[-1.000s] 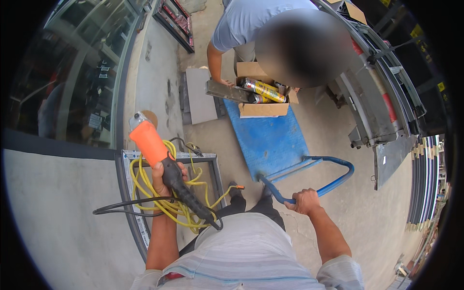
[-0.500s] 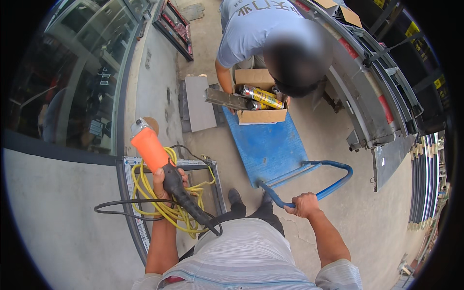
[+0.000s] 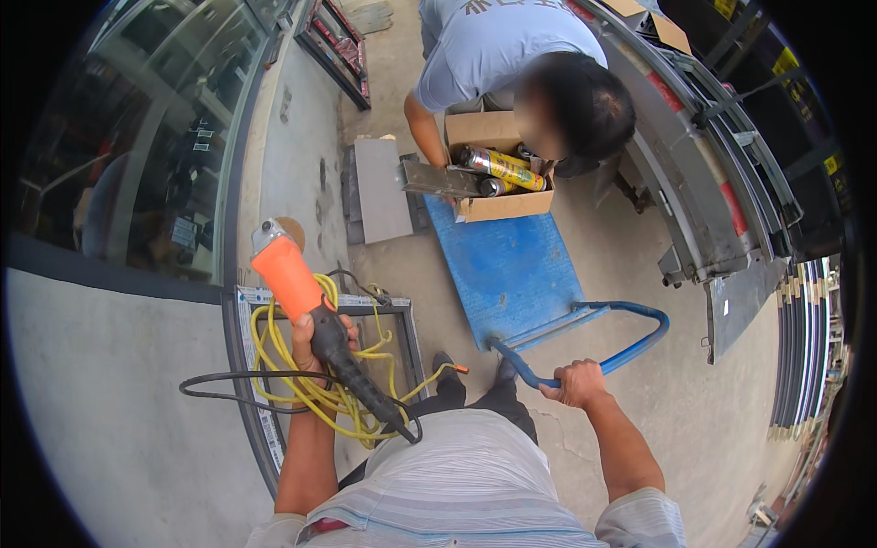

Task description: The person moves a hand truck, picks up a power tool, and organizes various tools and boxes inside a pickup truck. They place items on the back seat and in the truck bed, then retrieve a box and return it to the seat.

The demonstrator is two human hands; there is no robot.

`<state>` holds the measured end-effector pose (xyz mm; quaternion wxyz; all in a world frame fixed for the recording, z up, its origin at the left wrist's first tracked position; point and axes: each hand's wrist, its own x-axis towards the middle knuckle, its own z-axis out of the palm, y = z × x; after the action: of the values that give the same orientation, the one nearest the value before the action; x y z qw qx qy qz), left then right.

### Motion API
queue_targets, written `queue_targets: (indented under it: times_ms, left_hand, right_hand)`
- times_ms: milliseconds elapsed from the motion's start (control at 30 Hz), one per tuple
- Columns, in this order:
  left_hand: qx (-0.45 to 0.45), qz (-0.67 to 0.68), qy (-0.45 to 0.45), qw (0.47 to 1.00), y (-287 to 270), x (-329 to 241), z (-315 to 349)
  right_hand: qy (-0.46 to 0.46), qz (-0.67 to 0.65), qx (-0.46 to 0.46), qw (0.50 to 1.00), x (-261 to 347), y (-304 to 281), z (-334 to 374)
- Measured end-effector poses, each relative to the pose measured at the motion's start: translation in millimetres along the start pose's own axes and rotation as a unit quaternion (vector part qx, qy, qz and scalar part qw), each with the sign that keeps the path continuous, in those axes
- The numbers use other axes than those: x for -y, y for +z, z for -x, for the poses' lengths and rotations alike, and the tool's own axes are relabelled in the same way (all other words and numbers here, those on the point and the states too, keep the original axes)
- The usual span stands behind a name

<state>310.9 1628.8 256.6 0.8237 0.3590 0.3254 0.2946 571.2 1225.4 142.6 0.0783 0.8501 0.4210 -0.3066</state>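
My left hand (image 3: 309, 345) is closed around an orange and black angle grinder (image 3: 315, 315), its disc end pointing up and away from me. A coil of yellow cable (image 3: 274, 356) hangs about that hand, with one loose end reaching right over my feet; a black cord (image 3: 215, 388) loops out from the grinder's tail. With my right hand (image 3: 579, 384) I grip the blue tubular handle (image 3: 639, 347) of a flat blue platform cart (image 3: 516, 274). At the cart's far end stands an open cardboard box (image 3: 502, 208) with several yellow spray cans (image 3: 512, 170) and a long metal bar (image 3: 443, 179).
Beyond the cart a person in a light blue shirt (image 3: 512, 46) bends over the box. Grey boards (image 3: 382, 196) lie left of it. A dark frame (image 3: 411, 347) leans by the wall under the window (image 3: 137, 155). A truck bed (image 3: 685, 155) stands at right, near stacked long profiles (image 3: 799, 347).
The loose end of the yellow cable has swung right, toward my feet. The other person's head has shifted right. Both my hands keep their grips.
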Motion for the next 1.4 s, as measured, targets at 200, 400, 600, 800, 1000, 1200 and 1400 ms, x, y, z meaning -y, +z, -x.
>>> queue_targets:
  times_ms: [200,400,600,800,1000,1200,1400]
  left_hand:
    - [-0.028,0.01,-0.011,1.0,3.0,-0.2,1.0]
    - [-0.009,0.023,-0.012,1.0,-0.1,0.8,0.4]
    - [0.003,-0.028,-0.003,1.0,0.3,-1.7,2.7]
    - [0.025,-0.003,-0.006,1.0,-14.5,5.2,8.3]
    - [0.024,-0.01,-0.006,1.0,-18.0,6.9,12.2]
    - [0.04,0.002,-0.037,0.999,-16.8,9.0,23.4]
    - [0.073,-0.024,-0.052,0.996,-12.4,4.2,35.3]
  right_hand:
    - [0.011,-0.006,0.003,1.0,5.1,-4.6,0.8]
    - [0.009,0.026,0.019,0.999,4.1,-4.5,3.4]
    - [0.013,0.018,-0.009,1.0,4.1,1.2,4.3]
    - [0.021,0.006,-0.026,0.999,4.5,11.3,11.6]
    - [0.027,0.006,-0.034,0.999,12.6,22.1,26.1]
    - [0.023,0.01,-0.032,0.999,28.1,39.1,55.7]
    - [0.049,0.02,-0.017,0.998,37.8,75.2,97.4]
